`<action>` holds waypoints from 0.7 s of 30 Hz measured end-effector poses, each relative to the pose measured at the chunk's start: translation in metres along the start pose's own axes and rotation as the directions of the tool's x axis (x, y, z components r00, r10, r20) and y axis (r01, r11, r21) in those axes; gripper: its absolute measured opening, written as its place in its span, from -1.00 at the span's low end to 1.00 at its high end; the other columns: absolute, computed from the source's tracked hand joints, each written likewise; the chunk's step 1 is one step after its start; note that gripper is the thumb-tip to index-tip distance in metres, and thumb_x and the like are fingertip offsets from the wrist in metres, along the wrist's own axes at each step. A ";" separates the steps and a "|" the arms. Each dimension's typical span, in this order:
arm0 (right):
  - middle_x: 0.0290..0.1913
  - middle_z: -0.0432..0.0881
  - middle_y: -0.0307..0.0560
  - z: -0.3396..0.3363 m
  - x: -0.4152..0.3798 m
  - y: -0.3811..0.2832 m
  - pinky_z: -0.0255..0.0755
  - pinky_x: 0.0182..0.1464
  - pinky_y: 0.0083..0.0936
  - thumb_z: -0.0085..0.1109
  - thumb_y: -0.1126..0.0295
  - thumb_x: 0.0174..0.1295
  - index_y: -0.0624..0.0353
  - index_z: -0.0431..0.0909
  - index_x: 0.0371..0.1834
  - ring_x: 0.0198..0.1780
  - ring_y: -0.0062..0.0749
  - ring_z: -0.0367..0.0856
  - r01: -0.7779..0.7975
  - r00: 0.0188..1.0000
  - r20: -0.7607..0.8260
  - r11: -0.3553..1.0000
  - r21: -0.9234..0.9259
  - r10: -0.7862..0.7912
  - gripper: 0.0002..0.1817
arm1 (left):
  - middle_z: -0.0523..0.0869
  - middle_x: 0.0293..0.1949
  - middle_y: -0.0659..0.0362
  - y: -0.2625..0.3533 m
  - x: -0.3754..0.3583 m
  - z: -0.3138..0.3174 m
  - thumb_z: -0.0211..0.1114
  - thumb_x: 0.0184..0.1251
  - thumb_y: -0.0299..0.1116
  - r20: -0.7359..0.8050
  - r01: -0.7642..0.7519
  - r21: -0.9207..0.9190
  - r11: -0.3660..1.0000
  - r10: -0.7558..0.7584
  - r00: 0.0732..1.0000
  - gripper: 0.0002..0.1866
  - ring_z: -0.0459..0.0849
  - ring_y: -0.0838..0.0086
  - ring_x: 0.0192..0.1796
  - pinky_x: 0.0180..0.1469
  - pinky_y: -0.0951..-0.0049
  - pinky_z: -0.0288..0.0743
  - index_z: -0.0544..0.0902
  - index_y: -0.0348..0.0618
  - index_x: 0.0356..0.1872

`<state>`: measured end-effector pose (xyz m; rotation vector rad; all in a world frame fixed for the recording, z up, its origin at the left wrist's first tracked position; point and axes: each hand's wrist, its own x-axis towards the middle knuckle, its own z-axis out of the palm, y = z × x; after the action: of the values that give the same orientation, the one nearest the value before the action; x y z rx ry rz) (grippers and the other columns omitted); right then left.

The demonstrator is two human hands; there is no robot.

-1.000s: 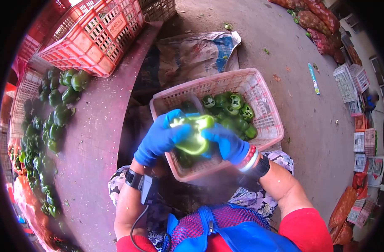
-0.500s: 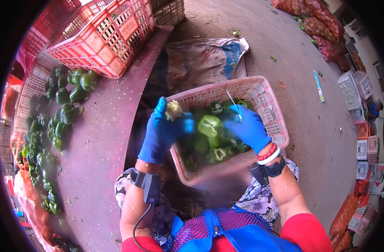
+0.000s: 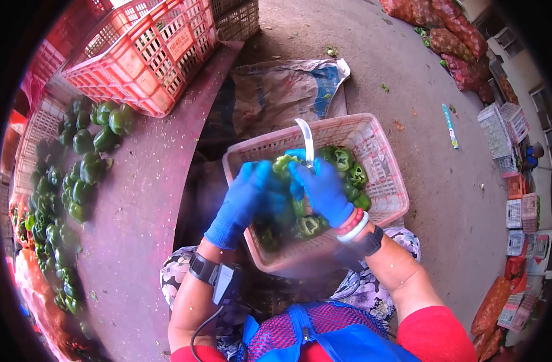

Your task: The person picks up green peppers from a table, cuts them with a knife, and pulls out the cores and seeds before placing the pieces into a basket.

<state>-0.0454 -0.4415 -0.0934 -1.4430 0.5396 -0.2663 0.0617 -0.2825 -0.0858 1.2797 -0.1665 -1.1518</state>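
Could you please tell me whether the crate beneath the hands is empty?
Not empty: green peppers lie inside the crate, some cut open.

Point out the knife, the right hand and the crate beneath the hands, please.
Knife (image 3: 308, 139), head view, on the curved blade.
Right hand (image 3: 322, 187), head view, on the glove's back.
Crate (image 3: 381, 166), head view, on its right wall.

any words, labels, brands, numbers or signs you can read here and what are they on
Nothing can be read clearly.
Label on the red crate: too small and blurred.
Sack: faded marks, unreadable.
Blue-and-white strip on the ground: any print too small.
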 end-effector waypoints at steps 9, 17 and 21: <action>-0.36 0.72 -0.20 0.004 -0.009 -0.032 0.51 -0.41 -0.60 0.29 0.26 0.45 0.21 0.68 -0.01 -0.46 -0.60 0.63 -0.175 0.966 0.194 0.985 -0.013 0.174 -0.75 | 0.75 -0.25 0.19 -0.001 -0.020 0.003 0.38 0.49 -0.23 0.089 -0.293 0.407 0.865 0.281 0.955 -0.71 0.69 0.61 -0.25 -0.21 0.52 0.60 0.56 -0.19 0.00; -0.54 0.59 -0.22 -0.012 -0.004 -0.011 0.42 -0.49 -0.57 0.23 0.06 0.47 0.18 0.66 -0.22 -0.57 -0.52 0.57 -0.377 0.852 0.387 0.926 -0.017 0.354 -0.63 | 0.69 -0.34 0.29 -0.015 -0.024 -0.003 0.35 0.50 -0.37 0.173 -0.375 0.561 0.738 0.338 0.925 -0.85 0.60 0.71 -0.33 -0.29 0.58 0.54 0.60 -0.20 -0.10; -0.59 0.53 -0.23 -0.017 -0.008 -0.023 0.38 -0.48 -0.53 0.15 0.05 0.52 0.13 0.63 -0.29 -0.60 -0.49 0.51 -0.355 0.813 0.460 0.930 -0.093 0.356 -0.63 | 0.67 -0.33 0.32 -0.011 -0.028 -0.002 0.36 0.49 -0.36 0.294 -0.518 0.603 0.607 0.434 0.852 -0.84 0.57 0.70 -0.31 -0.26 0.57 0.52 0.61 -0.21 -0.10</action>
<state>-0.0575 -0.4546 -0.0701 -1.3165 0.3954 0.3836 0.0434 -0.2593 -0.0816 1.6465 -1.0420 -0.6929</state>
